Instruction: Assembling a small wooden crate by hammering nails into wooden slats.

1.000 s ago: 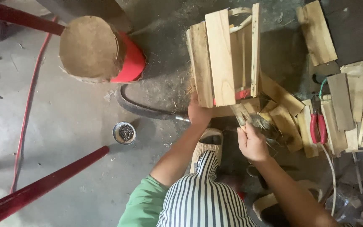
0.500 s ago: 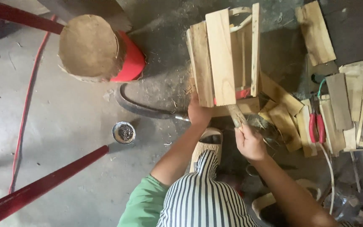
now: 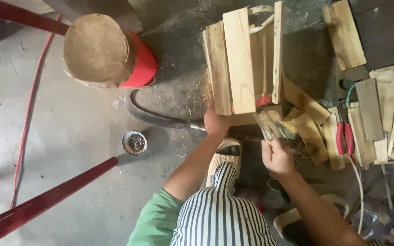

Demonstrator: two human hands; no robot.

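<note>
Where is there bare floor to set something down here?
Open concrete lies left of the nail tin, between the red hose and red bar. Crowded: right of the wooden crate, where wood offcuts and red pliers lie packed.

We are in a rough woodworking shop, working low on a bare concrete floor (image 3: pixel 60 136) dusted with sawdust (image 3: pixel 183 86) and shavings. Offcut planks (image 3: pixel 343 32) lie scattered beside a slatted wooden crate (image 3: pixel 242 59) made of raw boards. Red-handled pliers (image 3: pixel 344 138) rest among the scraps, and a small round tin of nails (image 3: pixel 134 142) sits on the floor. A red stool with a worn padded top (image 3: pixel 101 50), red metal bars (image 3: pixel 46 205) and a thin red cable (image 3: pixel 26 123) add to the workshop clutter.
</note>
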